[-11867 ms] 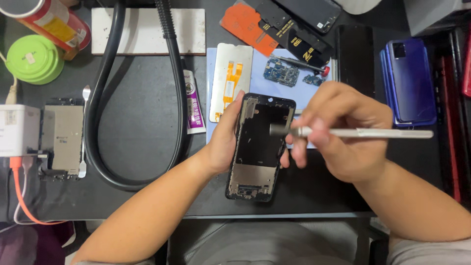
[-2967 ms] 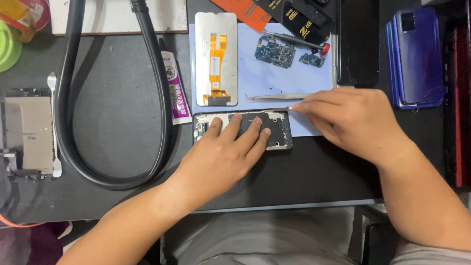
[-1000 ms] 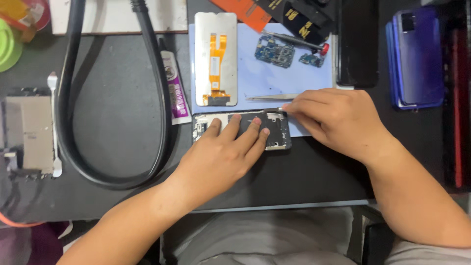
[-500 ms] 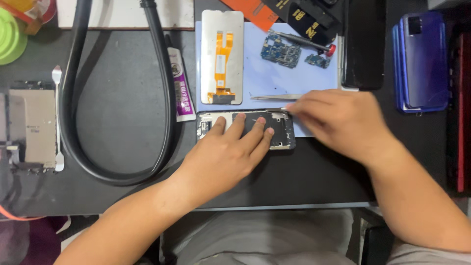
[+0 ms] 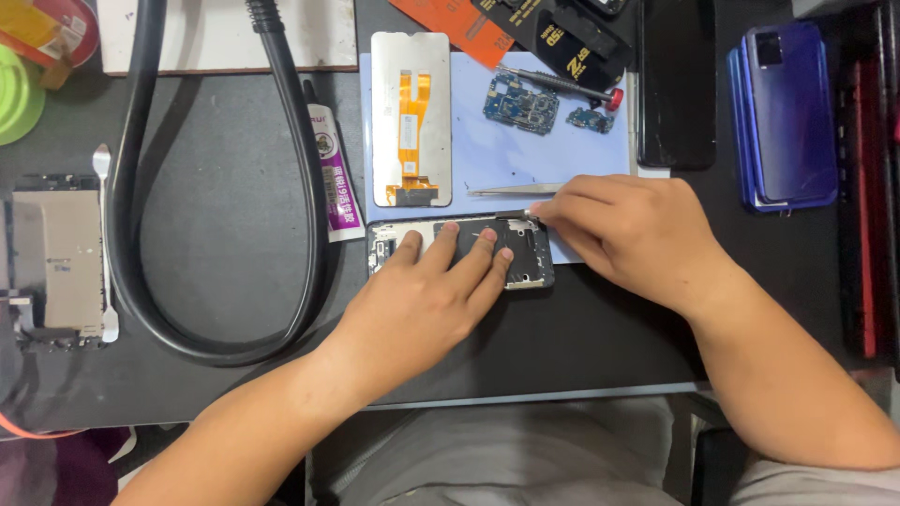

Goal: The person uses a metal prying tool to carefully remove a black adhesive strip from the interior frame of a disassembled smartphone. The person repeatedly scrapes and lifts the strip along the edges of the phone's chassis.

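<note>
Phone frame (image 5: pixel 459 251) stays pinned under flat left hand (image 5: pixel 427 305); right hand (image 5: pixel 630 234) still pinches its top edge

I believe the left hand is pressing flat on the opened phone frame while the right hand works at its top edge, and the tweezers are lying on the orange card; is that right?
Not quite: in the head view the tweezers lie on the pale blue mat, not an orange card. The left hand does press flat on the opened phone frame, with the right hand at its top edge.
</note>
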